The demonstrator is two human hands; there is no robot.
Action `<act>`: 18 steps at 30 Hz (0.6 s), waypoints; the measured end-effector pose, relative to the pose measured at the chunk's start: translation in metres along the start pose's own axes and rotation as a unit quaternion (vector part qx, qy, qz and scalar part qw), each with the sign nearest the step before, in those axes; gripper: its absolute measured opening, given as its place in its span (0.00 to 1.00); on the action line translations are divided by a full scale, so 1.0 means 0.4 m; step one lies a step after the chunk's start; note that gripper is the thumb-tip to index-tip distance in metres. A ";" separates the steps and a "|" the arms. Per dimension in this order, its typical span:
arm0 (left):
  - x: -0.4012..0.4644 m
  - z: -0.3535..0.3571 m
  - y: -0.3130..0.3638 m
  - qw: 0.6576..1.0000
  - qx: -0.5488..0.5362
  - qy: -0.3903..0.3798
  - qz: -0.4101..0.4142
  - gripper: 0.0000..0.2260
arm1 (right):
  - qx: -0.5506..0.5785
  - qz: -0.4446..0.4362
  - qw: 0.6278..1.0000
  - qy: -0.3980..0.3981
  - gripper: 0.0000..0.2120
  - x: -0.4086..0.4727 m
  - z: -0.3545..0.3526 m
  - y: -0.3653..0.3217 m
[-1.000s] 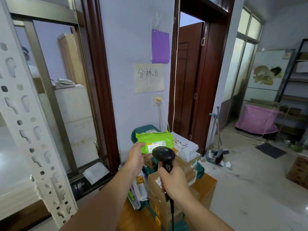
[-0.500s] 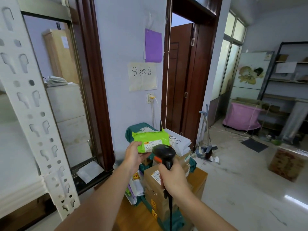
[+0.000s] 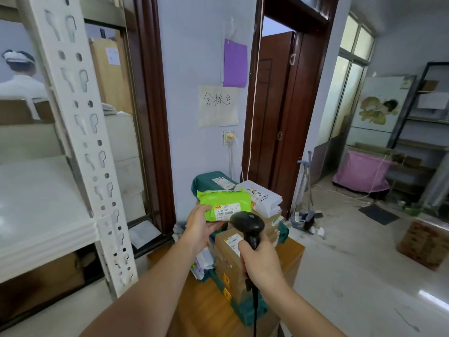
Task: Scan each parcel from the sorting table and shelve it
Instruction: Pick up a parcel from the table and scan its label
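Left hand point(image 3: 199, 223) gripped the green parcel point(image 3: 224, 204) by its left end, thumb on the labelled face, fingers curled underneath. Parcel was held in the air over the far part of the sorting table point(image 3: 201, 300), label point(image 3: 228, 211) turned up toward the camera.

Right hand point(image 3: 261, 260) was closed round the handle of the black scanner point(image 3: 247, 224), cable hanging down from the handle. Scanner head sat just near of the label's right lower corner, very close; contact could not be told.

Handling, judged: a soft poly mailer, puffy, with creased film. Probably light, since one hand carried it by an end without visible sag. Glossy film likely slippery, so a pinch at the edge risks slipping; a grip across the end, as here, looks sound. Keep fingers off the barcode and the label flat.

Beneath the hands: brown carton point(image 3: 230, 259) with a label, white parcel point(image 3: 263, 199) with handwriting to the right, dark green parcel point(image 3: 206, 182) farther back by the wall. White shelf rack point(image 3: 80, 132) stood to the left, near the table.

Step, judged: scan in hand; shelving not yet done.
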State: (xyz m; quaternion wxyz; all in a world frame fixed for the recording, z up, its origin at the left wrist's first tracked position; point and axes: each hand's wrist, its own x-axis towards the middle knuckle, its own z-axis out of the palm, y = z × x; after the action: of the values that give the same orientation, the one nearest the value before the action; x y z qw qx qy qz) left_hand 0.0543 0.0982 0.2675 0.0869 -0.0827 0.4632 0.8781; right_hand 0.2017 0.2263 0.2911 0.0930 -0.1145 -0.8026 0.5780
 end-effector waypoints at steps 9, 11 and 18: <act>-0.301 -0.057 -0.036 0.996 -0.010 0.070 0.047 0.09 | -0.006 -0.034 0.994 -0.108 0.02 -0.186 -0.056 0.039; -0.384 -0.092 -0.051 0.993 -0.020 0.103 0.051 0.09 | -0.021 -0.052 0.989 -0.133 0.05 -0.247 -0.060 0.050; -0.711 -0.309 -0.019 0.971 -0.026 0.206 0.117 0.10 | -0.030 -0.111 0.958 -0.265 0.04 -0.473 -0.004 0.019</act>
State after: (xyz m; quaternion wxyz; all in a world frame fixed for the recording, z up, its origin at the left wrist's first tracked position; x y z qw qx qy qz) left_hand 0.3403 -0.0213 0.2568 -0.1156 -0.2098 0.4548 0.8578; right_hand 0.3837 0.1748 0.2811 -0.0628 0.1293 -0.8231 0.5494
